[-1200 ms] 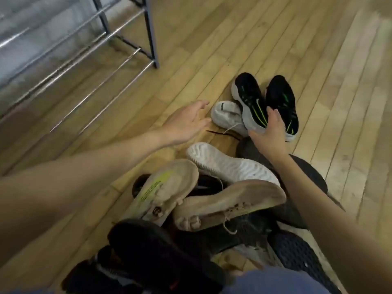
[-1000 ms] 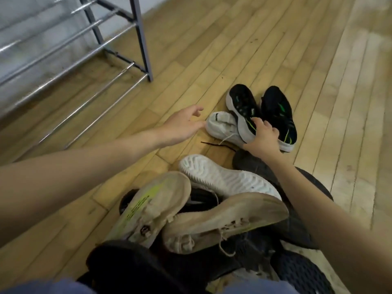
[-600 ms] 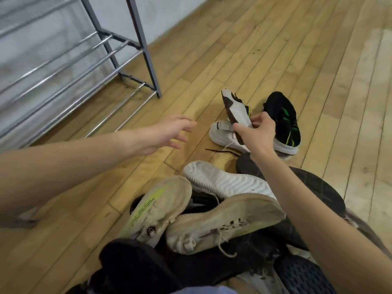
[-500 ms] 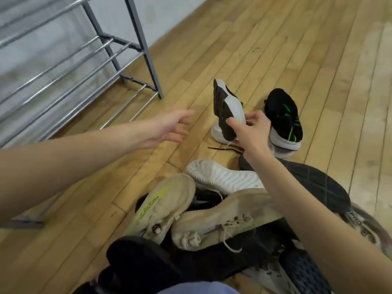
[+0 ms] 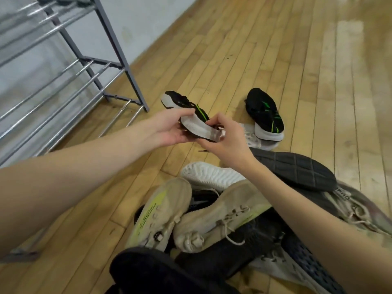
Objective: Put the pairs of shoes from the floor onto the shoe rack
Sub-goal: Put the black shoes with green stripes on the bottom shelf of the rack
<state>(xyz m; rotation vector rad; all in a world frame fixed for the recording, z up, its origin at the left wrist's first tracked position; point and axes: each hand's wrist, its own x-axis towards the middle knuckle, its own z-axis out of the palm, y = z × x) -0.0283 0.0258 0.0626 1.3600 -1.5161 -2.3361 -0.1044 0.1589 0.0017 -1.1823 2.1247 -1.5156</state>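
Both hands hold one black sneaker in the air above the wooden floor. The shoe has a black upper, a thick white midsole and thin neon-green lines along its side; its toe points up and away, toward the shoe rack. The left hand cups the sole from below, thumb over the white edge; the right hand pinches the heel end, fingers closed on it. The matching black sneaker lies on the floor to the right, sole down, partly on top of a white shoe. Nearer the camera lies a heap of other footwear: two beige sneakers with a yellow-green stripe, a white ribbed sole and a dark grey sole turned upward. The rack, grey-framed with chrome rails, stands at upper left against a pale wall.
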